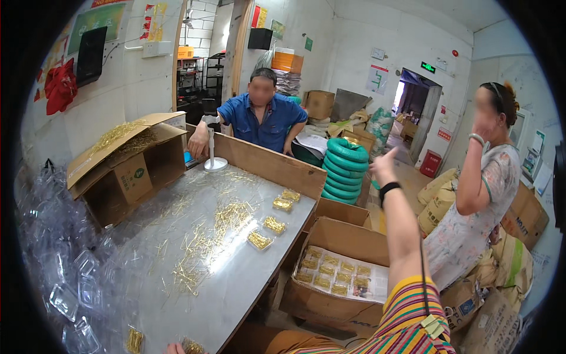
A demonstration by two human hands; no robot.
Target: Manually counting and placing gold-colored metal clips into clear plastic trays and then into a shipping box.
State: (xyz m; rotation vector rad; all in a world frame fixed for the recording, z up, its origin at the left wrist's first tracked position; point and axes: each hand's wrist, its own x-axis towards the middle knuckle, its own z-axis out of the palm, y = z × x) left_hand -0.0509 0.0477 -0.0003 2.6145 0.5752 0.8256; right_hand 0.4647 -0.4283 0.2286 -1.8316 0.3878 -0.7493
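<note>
My right arm, in a striped sleeve with a black wristband, reaches up and forward. My right hand (pixel 385 167) is raised in the air with a finger stretched out, and I see nothing in it. At the lower edge only the fingertips of my left hand (pixel 175 348) show, beside a clear plastic box of gold metal pins (pixel 193 346); whether they grip it is hidden. Another filled box (pixel 134 340) stands to its left. Loose gold pins (pixel 233 217) lie scattered over the grey metal table (pixel 236 295). Several filled boxes (pixel 259 239) line its right side.
Empty clear boxes (pixel 63 301) pile up at the left. A cardboard box (pixel 127 171) holds more pins. Right of the table, an open carton (pixel 336 236) contains several filled boxes. Green coils (pixel 342 171) are stacked behind. One person (pixel 262 121) is across the table, another (pixel 466 206) at right.
</note>
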